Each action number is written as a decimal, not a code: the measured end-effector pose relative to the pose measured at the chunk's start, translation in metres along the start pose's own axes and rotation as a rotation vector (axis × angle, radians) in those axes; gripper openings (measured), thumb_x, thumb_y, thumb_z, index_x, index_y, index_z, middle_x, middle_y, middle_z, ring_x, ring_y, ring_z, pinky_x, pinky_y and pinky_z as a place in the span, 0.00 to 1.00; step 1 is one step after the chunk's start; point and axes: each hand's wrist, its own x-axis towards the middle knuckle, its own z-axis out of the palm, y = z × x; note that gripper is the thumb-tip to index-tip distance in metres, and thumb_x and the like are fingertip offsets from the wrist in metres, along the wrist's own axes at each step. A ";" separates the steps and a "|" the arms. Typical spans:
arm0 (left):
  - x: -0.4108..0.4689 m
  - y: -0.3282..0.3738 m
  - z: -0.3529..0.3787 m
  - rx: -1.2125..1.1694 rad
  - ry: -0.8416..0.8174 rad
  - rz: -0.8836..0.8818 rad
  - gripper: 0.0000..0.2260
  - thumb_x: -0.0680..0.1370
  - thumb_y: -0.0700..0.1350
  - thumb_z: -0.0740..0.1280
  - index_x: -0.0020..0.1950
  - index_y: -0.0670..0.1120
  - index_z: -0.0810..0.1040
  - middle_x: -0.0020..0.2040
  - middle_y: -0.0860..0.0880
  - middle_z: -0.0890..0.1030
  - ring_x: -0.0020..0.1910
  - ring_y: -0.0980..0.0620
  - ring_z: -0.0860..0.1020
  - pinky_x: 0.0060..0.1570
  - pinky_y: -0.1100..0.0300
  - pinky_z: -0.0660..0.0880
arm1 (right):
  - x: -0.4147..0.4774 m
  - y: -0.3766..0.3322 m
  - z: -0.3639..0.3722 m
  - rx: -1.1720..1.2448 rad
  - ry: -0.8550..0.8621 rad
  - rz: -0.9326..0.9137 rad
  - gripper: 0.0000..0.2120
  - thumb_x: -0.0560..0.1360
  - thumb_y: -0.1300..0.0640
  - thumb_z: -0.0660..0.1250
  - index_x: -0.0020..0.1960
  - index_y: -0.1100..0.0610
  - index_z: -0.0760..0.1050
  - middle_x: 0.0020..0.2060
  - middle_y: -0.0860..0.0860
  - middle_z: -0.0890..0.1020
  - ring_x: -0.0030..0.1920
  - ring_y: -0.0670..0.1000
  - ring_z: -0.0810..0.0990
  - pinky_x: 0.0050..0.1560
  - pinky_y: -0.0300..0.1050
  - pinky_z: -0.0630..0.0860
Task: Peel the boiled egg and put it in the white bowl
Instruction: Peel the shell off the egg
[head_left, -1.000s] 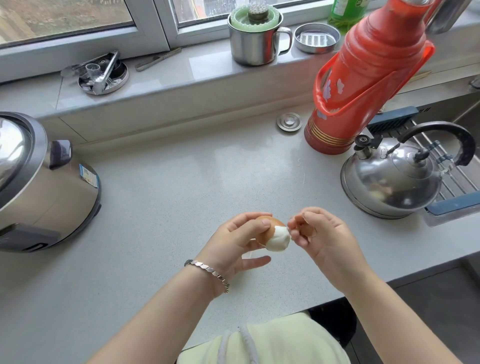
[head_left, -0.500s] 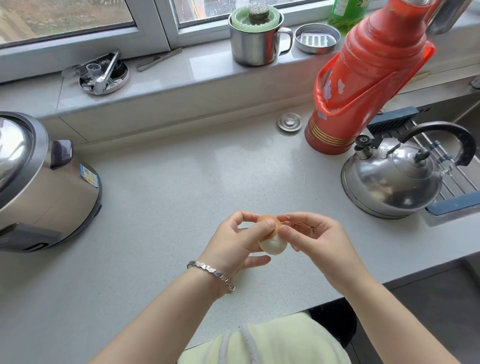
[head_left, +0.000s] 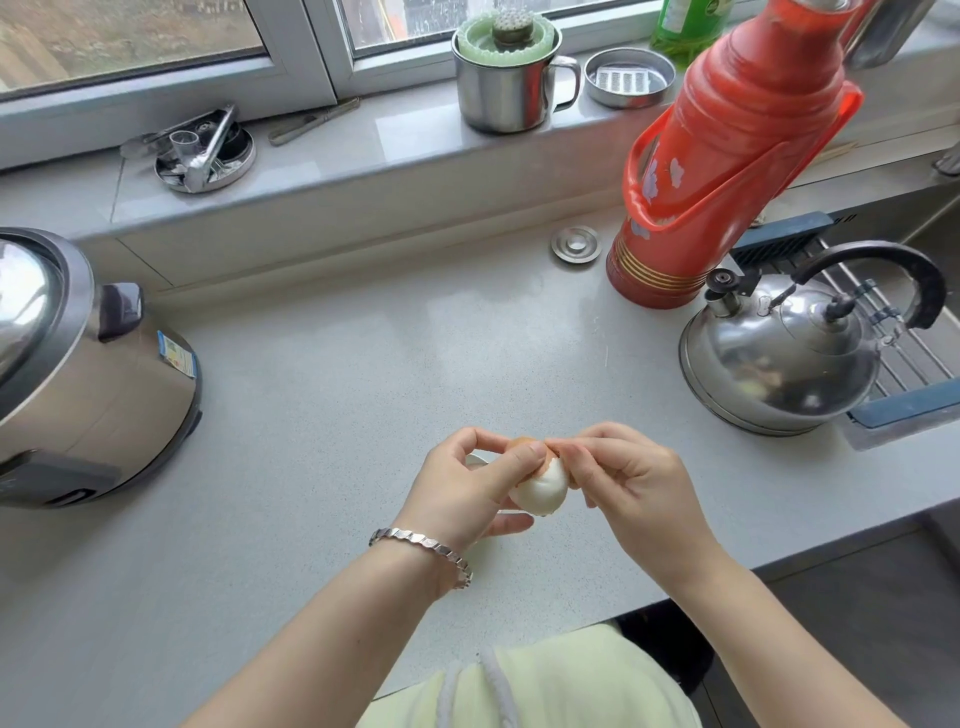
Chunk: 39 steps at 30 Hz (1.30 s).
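Over the grey counter (head_left: 363, 389), near its front edge, my left hand (head_left: 467, 488) grips the boiled egg (head_left: 540, 491). The egg's lower half is bare and white; brown shell (head_left: 522, 442) still covers its top. My right hand (head_left: 628, 483) touches the egg from the right, thumb and forefinger pinched on the edge of the brown shell. A small white rim (head_left: 475, 459) peeks out under my left hand; I cannot tell whether it is the white bowl.
A steel rice cooker (head_left: 88, 374) stands at the left. A steel kettle (head_left: 779, 353) and a red thermos (head_left: 727, 156) stand at the right, beside a sink rack (head_left: 904, 358). A steel mug (head_left: 506, 88) and small dishes sit on the windowsill.
My right hand, held apart from the egg a second ago, has come back against it and pinches the shell. More of the egg's white shows now.
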 end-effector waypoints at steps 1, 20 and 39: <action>0.000 -0.001 0.000 -0.008 -0.004 0.001 0.07 0.70 0.45 0.71 0.42 0.46 0.75 0.41 0.42 0.81 0.31 0.53 0.81 0.34 0.58 0.79 | 0.000 -0.001 0.000 0.012 0.009 0.014 0.09 0.71 0.47 0.64 0.40 0.47 0.82 0.35 0.49 0.79 0.28 0.44 0.73 0.30 0.35 0.70; -0.001 0.004 0.005 -0.178 0.013 0.057 0.04 0.72 0.38 0.69 0.45 0.43 0.78 0.36 0.46 0.83 0.36 0.48 0.83 0.38 0.59 0.81 | -0.002 -0.009 -0.002 0.396 0.029 0.359 0.05 0.65 0.55 0.71 0.39 0.55 0.81 0.24 0.45 0.78 0.26 0.42 0.73 0.31 0.32 0.72; -0.002 0.007 0.007 -0.343 0.050 0.007 0.02 0.73 0.39 0.67 0.44 0.43 0.77 0.42 0.43 0.81 0.34 0.48 0.82 0.36 0.59 0.81 | 0.002 -0.012 -0.002 0.804 0.121 0.539 0.19 0.73 0.71 0.52 0.32 0.62 0.76 0.27 0.54 0.79 0.27 0.47 0.75 0.29 0.35 0.74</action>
